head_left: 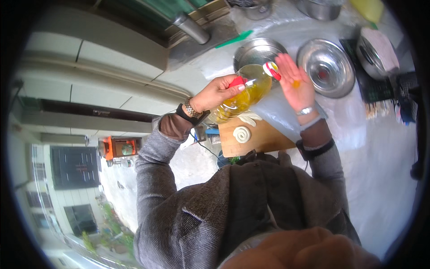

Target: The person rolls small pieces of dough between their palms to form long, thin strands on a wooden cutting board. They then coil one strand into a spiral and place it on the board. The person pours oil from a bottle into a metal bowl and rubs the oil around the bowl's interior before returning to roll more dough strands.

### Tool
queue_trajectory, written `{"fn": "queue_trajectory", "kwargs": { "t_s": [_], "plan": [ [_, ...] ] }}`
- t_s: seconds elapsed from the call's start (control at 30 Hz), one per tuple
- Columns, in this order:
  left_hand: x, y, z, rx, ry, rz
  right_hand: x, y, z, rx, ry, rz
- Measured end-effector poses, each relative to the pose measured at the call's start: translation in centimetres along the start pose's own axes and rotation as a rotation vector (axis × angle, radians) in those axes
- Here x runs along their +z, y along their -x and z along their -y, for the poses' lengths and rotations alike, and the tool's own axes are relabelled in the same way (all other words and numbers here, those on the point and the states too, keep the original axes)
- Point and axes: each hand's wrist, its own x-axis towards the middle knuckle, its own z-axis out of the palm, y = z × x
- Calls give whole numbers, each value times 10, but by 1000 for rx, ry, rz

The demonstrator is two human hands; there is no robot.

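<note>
My left hand [214, 94] is closed around the red handle of a clear plastic oil bottle [239, 99], which holds yellow oil and is tipped toward the right. Its mouth, with a red and white cap [271, 70], is close to the fingers of my right hand [301, 93]. That hand is palm up with its fingers stretched out, and a small orange-yellow pool of oil [296, 84] lies in the palm. Below them, a coil of white dough [242, 134] rests on a wooden cutting board [273, 140], with pale dough strips [249, 117] beside it, partly behind the bottle.
Behind the bottle stands a steel basin [257, 50]; a shiny metal bowl [326, 67] is right of my right hand. A lidded pot [374, 56] with a cloth is farther right. Plastic sheeting [280, 114] reaches the board. A metal cylinder [191, 28] stands on the back ledge.
</note>
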Motion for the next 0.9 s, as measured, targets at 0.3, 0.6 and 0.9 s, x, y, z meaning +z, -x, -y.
{"fn": "queue_trajectory", "kwargs": {
  "t_s": [0.3, 0.6, 0.9],
  "plan": [
    [-97, 46, -16, 338, 353, -580, -31, 4, 82, -165, 42, -23],
    [-235, 16, -15, 595, 483, -873, -94, 8, 171, -169, 88, 43],
    [-315, -47, 38, 640, 656, -1041, -100, 22, 193, -101, 198, -202]
  ]
}}
